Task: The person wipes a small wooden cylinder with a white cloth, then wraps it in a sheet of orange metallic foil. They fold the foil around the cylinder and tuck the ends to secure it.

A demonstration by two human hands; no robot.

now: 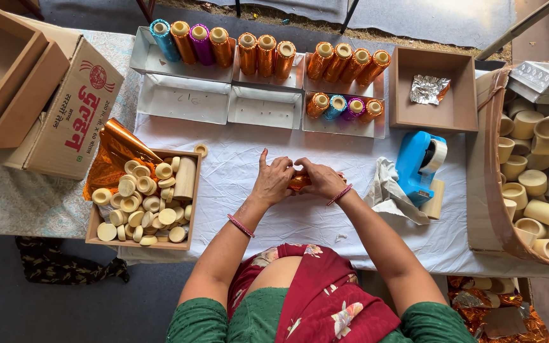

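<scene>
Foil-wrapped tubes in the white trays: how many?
15. Four in the back-left tray, three in the back-middle tray, four in the back-right tray, four in the tray in front of it. None look hidden.

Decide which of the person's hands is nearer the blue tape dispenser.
Right. The right hand lies just left of the blue tape dispenser; the left hand is farther left.

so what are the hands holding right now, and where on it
Both hands hold one small orange foil-wrapped piece: the left hand covers its left end, the right hand its right end; only the middle shows.
</scene>
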